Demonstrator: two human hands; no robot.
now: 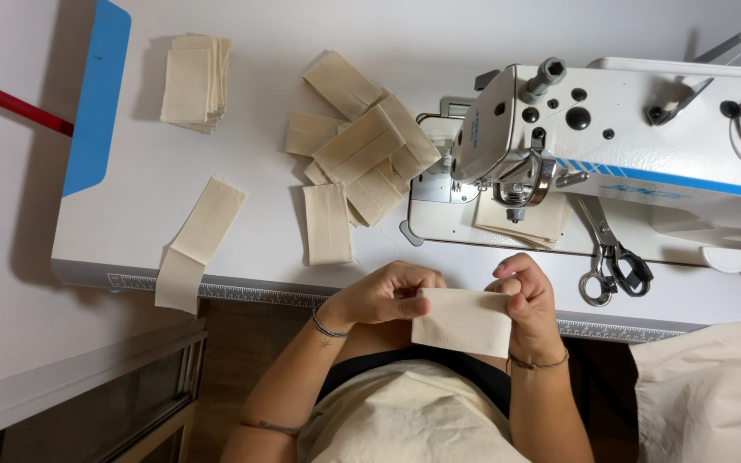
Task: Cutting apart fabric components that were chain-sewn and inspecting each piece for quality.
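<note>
We hold a small cloth piece between both hands. Our left hand pinches its left edge. Our right hand pinches its right edge.

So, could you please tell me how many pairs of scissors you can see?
1. The pair of scissors lies on the white sewing table, right of the needle area, under the sewing machine arm. Others may be hidden behind the machine.
</note>
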